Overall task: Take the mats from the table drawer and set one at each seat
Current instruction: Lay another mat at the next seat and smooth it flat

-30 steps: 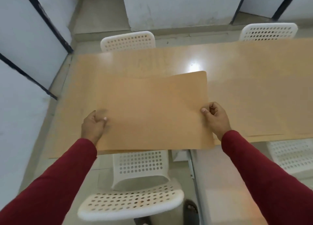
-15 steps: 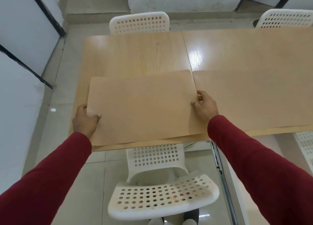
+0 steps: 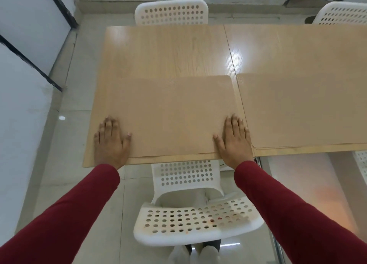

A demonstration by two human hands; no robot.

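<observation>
A tan mat point(image 3: 168, 115) lies flat on the wooden table point(image 3: 164, 51), at the near left seat. My left hand point(image 3: 110, 140) rests flat with straight fingers on the mat's near left corner. My right hand point(image 3: 234, 140) lies flat on its near right corner. A second tan mat point(image 3: 301, 109) lies on the table to the right, in front of the neighbouring seat. No drawer shows in the head view.
A white perforated chair point(image 3: 190, 220) stands right under me at the table's near edge. Another white chair point(image 3: 171, 12) is tucked in at the far side and a third point(image 3: 341, 13) at the far right. A wall with black frames runs along the left.
The mat was held up by both side edges; it has come down flat on the table. Both hands let go of the edges and now lie flat on it.
</observation>
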